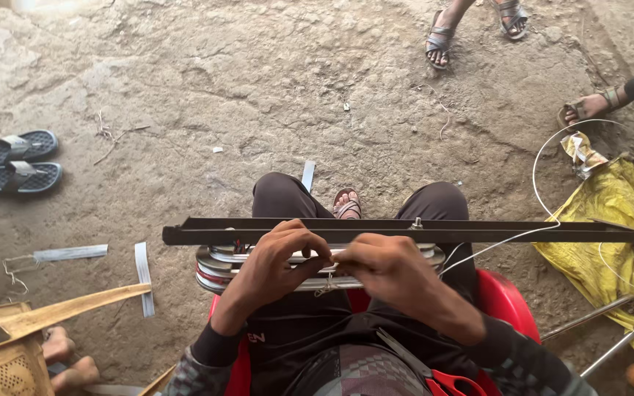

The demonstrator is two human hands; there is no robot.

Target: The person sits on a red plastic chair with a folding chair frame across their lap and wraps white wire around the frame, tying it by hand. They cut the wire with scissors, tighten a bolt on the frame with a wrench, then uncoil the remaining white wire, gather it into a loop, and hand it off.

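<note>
I sit on a red plastic chair (511, 297) with a long dark metal bar (537, 232) lying across my knees. Under the bar rests a stack of flat silver metal plates (214, 268). My left hand (277, 268) and my right hand (390, 271) meet over the plates, fingers pinched together on a thin wire (326, 287) at their middle. A white wire (508, 240) runs from the plates off to the right, looping over the ground.
A yellow cloth (610, 220) with metal rods (610, 330) lies at the right. Black sandals (20, 165) sit at the left, white strips (143, 275) on the dirt floor. Other people's sandalled feet (440, 40) stand at the top; a bare foot (67, 359) and wooden piece (60, 312) at bottom left.
</note>
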